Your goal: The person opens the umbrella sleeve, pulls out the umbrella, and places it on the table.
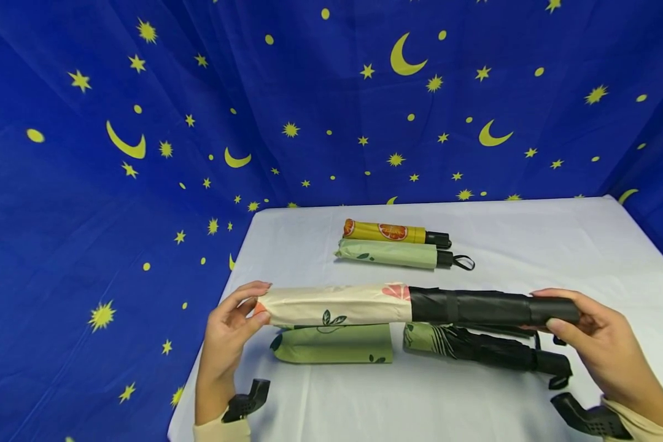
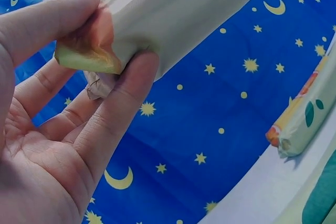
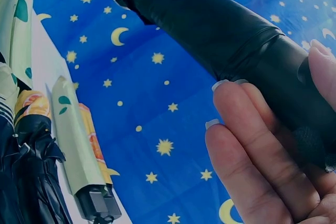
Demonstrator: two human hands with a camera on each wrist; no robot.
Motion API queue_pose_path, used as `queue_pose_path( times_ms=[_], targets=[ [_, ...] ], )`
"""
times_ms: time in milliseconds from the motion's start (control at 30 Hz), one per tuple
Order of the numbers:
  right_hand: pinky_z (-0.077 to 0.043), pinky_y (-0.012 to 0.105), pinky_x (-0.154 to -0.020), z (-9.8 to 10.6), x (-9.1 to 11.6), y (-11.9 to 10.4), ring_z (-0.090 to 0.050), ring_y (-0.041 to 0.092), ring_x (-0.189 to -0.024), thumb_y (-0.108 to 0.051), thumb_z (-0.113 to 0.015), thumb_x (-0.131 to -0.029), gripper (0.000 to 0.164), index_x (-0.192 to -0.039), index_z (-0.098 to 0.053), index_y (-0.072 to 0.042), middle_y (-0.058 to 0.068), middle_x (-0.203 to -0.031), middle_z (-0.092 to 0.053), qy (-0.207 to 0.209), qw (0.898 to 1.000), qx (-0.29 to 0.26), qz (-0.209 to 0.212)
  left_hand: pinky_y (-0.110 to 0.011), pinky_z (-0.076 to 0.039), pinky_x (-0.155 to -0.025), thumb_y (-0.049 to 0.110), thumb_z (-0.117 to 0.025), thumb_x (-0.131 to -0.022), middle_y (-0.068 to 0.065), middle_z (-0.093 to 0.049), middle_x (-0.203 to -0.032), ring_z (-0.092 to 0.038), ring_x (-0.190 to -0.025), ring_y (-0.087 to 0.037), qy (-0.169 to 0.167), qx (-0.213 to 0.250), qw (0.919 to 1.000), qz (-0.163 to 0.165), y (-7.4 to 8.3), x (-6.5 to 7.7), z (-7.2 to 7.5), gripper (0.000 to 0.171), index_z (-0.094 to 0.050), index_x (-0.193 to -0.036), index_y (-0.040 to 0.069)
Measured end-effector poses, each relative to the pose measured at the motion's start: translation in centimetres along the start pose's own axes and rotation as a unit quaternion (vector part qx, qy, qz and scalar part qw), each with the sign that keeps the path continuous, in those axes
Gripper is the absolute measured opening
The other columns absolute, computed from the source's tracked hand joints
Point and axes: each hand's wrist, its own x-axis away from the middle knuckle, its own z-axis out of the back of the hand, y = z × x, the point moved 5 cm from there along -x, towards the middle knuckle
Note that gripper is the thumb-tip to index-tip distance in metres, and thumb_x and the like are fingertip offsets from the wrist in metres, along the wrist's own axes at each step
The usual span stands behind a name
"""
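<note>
A folded umbrella is held level above the table, a cream sleeve (image 1: pixel 337 305) with pink fruit and leaf prints over its left part and its black body (image 1: pixel 475 307) bare on the right. My left hand (image 1: pixel 229 325) pinches the sleeve's closed end between thumb and fingers. At the other end, my right hand (image 1: pixel 602 341) grips the black handle (image 1: pixel 555 310). Beneath lie a flat green sleeve (image 1: pixel 337 345) with leaf prints and a black-and-green folded umbrella (image 1: pixel 486 350). The right wrist view shows another black umbrella (image 3: pixel 39 156) with an orange-print tip beside it.
Farther back on the white table (image 1: pixel 530 245), a pale green sleeved umbrella (image 1: pixel 392 254) with a wrist loop lies against a yellow, orange-print one (image 1: pixel 392 231). Blue star-and-moon cloth (image 1: pixel 331 92) hangs behind and to the left.
</note>
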Motion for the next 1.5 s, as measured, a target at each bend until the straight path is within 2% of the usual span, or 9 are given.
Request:
queue_pose_path(
  times_ms=[133,367,500,700,900,1000,1133,1367,1500],
  targets=[
    [-0.051,0.024,-0.068,0.2,0.1,0.0,-0.073,0.014,-0.088,0.022,-0.054,-0.094,0.038,-0.132,-0.055,0.013,0.007,-0.108,-0.074,-0.002,1.0,-0.007,0.001,-0.031,-0.06,-0.078,-0.03,-0.057,-0.086,-0.031,-0.051,-0.136,-0.062,-0.109,-0.027,0.002,0.0,1.0,0.0,0.0,0.2,0.1,0.039,-0.052,-0.125,-0.025],
    [-0.05,0.022,-0.068,0.8,0.1,0.4,-0.071,0.012,-0.09,0.02,-0.057,-0.094,0.036,-0.129,-0.058,0.011,0.007,-0.119,-0.069,0.006,1.0,0.019,-0.001,-0.03,-0.06,-0.077,-0.03,-0.058,-0.086,-0.031,-0.052,-0.136,-0.063,-0.107,-0.027,0.017,-0.009,0.9998,-0.002,0.1,0.5,0.6,0.039,-0.052,-0.124,-0.025],
    [-0.051,0.022,-0.067,1.1,0.2,0.4,-0.073,0.013,-0.09,0.022,-0.055,-0.094,0.037,-0.13,-0.057,0.012,0.008,-0.118,-0.07,0.005,1.0,-0.006,0.0,-0.03,-0.06,-0.076,-0.03,-0.057,-0.086,-0.031,-0.053,-0.135,-0.063,-0.106,-0.027,0.022,-0.009,0.9997,-0.003,0.1,0.7,0.9,0.038,-0.052,-0.124,-0.026],
    [-0.057,0.021,-0.077,1.9,0.2,0.2,-0.073,0.013,-0.098,0.026,-0.05,-0.094,0.04,-0.132,-0.052,0.016,0.01,-0.121,-0.067,0.001,0.999,-0.043,0.02,-0.029,-0.06,-0.077,-0.029,-0.056,-0.088,-0.029,-0.055,-0.134,-0.064,-0.109,-0.028,0.039,-0.012,0.9992,-0.001,0.0,0.7,1.5,0.035,-0.051,-0.123,-0.026],
    [-0.056,0.019,-0.082,2.9,-0.5,0.4,-0.075,0.017,-0.095,0.024,-0.049,-0.096,0.041,-0.135,-0.051,0.013,0.01,-0.12,-0.067,0.002,0.998,-0.057,0.017,-0.027,-0.057,-0.083,-0.028,-0.054,-0.09,-0.026,-0.058,-0.132,-0.063,-0.115,-0.03,0.066,-0.01,0.9977,0.007,-0.9,0.1,3.1,0.034,-0.05,-0.123,-0.027],
    [-0.056,0.021,-0.083,3.0,-1.3,0.9,-0.075,0.02,-0.096,0.02,-0.047,-0.099,0.041,-0.139,-0.049,0.013,0.01,-0.121,-0.065,-0.004,0.998,-0.063,0.003,-0.026,-0.057,-0.083,-0.023,-0.055,-0.093,-0.022,-0.059,-0.133,-0.063,-0.113,-0.026,0.079,-0.002,0.9963,0.035,-2.0,-0.3,4.0,0.034,-0.052,-0.126,-0.023],
    [-0.055,0.02,-0.079,2.9,-2.5,2.1,-0.075,0.021,-0.097,0.011,-0.049,-0.103,0.039,-0.142,-0.048,0.01,0.007,-0.119,-0.069,-0.015,0.999,-0.046,-0.025,-0.025,-0.057,-0.082,-0.014,-0.058,-0.097,-0.015,-0.06,-0.133,-0.065,-0.107,-0.018,0.085,-0.003,0.9921,0.093,-4.2,-1.1,5.1,0.035,-0.054,-0.132,-0.017],
    [-0.057,0.024,-0.083,2.1,-4.1,6.4,-0.074,0.024,-0.098,0.001,-0.056,-0.104,0.04,-0.142,-0.05,0.008,0.012,-0.114,-0.074,-0.031,0.996,-0.038,-0.07,-0.027,-0.058,-0.075,-0.005,-0.07,-0.094,-0.006,-0.064,-0.105,-0.066,-0.085,-0.012,0.152,-0.035,0.9688,0.193,-10.0,-2.0,6.3,0.035,-0.061,-0.127,-0.012],
    [-0.058,0.024,-0.081,1.8,-4.5,8.8,-0.074,0.019,-0.098,-0.009,-0.059,-0.105,0.042,-0.143,-0.051,0.005,0.012,-0.108,-0.076,-0.03,0.994,0.015,-0.104,-0.03,-0.058,-0.078,0.002,-0.072,-0.095,-0.006,-0.062,-0.107,-0.067,-0.087,-0.012,0.144,-0.046,0.96,0.236,-12.7,-1.9,6.1,0.038,-0.061,-0.129,-0.01]
  ],
)
